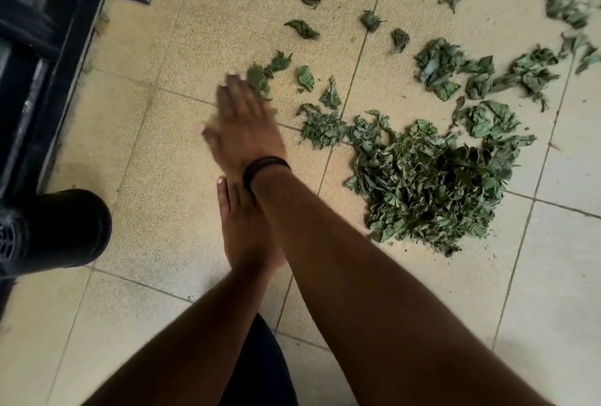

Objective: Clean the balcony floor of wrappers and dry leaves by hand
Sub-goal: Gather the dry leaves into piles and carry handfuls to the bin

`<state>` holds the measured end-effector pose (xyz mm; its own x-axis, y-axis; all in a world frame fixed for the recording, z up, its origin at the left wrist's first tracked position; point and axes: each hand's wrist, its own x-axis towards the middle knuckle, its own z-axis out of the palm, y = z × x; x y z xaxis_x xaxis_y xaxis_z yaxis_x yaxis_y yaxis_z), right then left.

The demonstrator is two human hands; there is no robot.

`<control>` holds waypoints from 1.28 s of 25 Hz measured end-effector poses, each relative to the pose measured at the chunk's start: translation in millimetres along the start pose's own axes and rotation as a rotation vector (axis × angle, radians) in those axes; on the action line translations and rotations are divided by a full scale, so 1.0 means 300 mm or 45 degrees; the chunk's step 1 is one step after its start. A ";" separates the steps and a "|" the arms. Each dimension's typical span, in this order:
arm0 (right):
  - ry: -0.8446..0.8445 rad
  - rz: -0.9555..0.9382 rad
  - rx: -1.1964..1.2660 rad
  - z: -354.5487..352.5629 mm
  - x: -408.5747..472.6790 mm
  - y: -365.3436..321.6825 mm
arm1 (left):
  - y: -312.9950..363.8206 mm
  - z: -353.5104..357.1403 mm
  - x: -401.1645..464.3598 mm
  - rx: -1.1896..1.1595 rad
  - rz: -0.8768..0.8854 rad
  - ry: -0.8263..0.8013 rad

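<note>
Head view looks down on a beige, speckled tiled floor (182, 32) with grey grout lines. Left of the big heap of crumpled green dry leaves (429, 184) stands a black cylindrical container (65, 227), by a dark frame. Nearer the heap, the left hand (244, 227) lies flat, fingers straight and together, under the right wrist. The right hand (242, 119) (slightly blurred) is flat too, fingers extended, fingertips against a small leaf clump (260, 77). Both point away from the person. Loose leaves scatter beyond the heap, which runs roughly left-right.
</note>
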<state>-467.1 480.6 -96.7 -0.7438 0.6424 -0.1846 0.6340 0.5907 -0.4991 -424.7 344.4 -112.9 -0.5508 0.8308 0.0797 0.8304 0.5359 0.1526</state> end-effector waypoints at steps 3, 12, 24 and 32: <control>0.212 0.460 0.018 -0.077 -0.127 0.184 | 0.039 -0.051 0.011 -0.038 -0.012 -0.158; 0.266 -0.008 0.531 -0.030 -0.427 0.039 | 0.013 -0.024 0.007 -0.042 -0.004 -0.188; 0.428 0.120 0.391 -0.047 -0.552 0.202 | 0.045 -0.040 0.006 0.088 -0.033 -0.175; 0.515 0.446 0.183 -0.057 -0.600 0.352 | 0.044 -0.038 0.004 0.037 -0.026 -0.141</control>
<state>-262.7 435.8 -101.7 -0.3352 0.9415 -0.0342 0.7726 0.2539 -0.5819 -415.5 350.7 -99.5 -0.5562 0.8304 -0.0325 0.8222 0.5555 0.1242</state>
